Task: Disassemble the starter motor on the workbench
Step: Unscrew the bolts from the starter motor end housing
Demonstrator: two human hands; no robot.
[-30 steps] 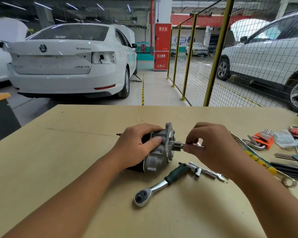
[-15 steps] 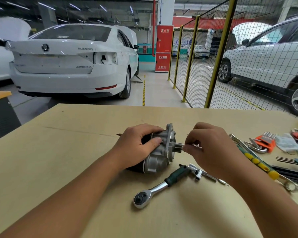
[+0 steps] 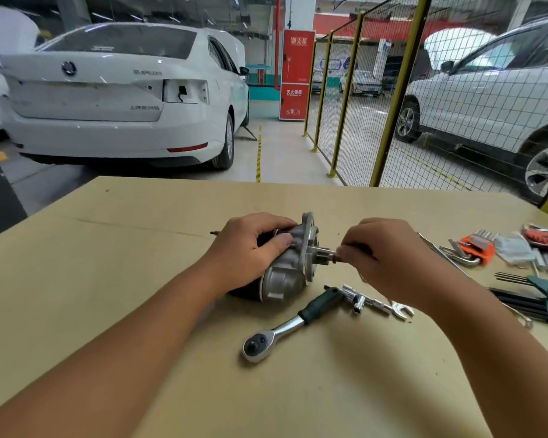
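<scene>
The left hand (image 3: 250,248) grips the starter motor (image 3: 287,263), which lies on its side mid-workbench (image 3: 108,279), fingers curled over the housing. At the motor's shaft end, the right hand (image 3: 389,257) pinches a small part between fingertips. A ratchet (image 3: 285,327) lies just in front. Far right, an orange holder (image 3: 478,243) carries hex keys.

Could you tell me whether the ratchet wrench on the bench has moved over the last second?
No. The ratchet wrench lies as before, just below the starter motor.
</scene>
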